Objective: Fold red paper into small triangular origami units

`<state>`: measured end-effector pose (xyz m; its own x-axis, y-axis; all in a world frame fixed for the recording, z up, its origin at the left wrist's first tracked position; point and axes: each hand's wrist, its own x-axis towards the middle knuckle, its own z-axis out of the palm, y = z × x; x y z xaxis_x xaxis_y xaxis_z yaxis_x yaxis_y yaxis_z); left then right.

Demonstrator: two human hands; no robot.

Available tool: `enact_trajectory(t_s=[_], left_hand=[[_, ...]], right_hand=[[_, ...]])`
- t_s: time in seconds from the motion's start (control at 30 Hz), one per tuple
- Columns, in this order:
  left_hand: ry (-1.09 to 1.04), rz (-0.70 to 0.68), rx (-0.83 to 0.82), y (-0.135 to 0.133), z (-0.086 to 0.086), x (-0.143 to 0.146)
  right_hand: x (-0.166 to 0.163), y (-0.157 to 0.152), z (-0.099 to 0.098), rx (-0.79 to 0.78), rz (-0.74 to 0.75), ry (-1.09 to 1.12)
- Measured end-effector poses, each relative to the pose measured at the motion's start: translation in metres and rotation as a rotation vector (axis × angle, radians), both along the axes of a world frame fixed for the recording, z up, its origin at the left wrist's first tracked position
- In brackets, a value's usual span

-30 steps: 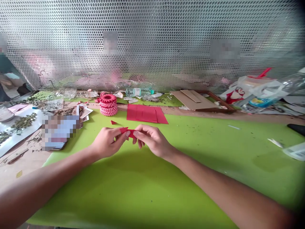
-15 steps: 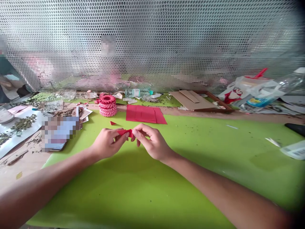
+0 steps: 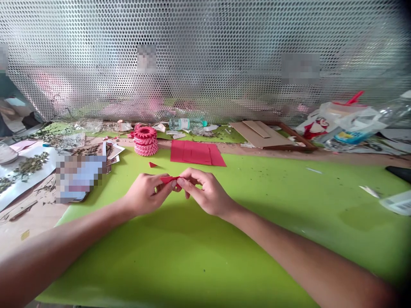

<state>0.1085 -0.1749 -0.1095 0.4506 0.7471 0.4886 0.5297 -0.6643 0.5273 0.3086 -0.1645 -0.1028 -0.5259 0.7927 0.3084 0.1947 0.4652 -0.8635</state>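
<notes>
Red, small folded paper piece (image 3: 169, 179), flat and creased, lies lengthwise left to right, its point leftward, pinched at both ends by the left hand (image 3: 146, 193) and right hand (image 3: 205, 192) above the green worktop (image 3: 205, 256).

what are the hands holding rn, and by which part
A small folded red paper piece, pinched at the fingertips of both hands: the left hand grips its left end, the right hand its right end.
</notes>
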Motion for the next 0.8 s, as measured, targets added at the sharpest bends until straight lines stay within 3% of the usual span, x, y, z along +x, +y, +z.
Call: enact_trajectory(t_s=[0.17,0.5,0.8], left_hand=[[-0.006,-0.003,-0.028,-0.0010,0.0026,0.0000],[-0.035,-0.084,-0.258,0.0003,0.0041,-0.0013],[0.024,-0.072,-0.262,0.0002,0.0001,-0.0033]], right_hand=[[0.0006,0.0005,0.0011,-0.012,-0.002,-0.007],[0.0036,0.0056,0.0024,-0.016,0.046,-0.019],[0.0065,0.0059,-0.0007,0.116,0.023,-0.151]])
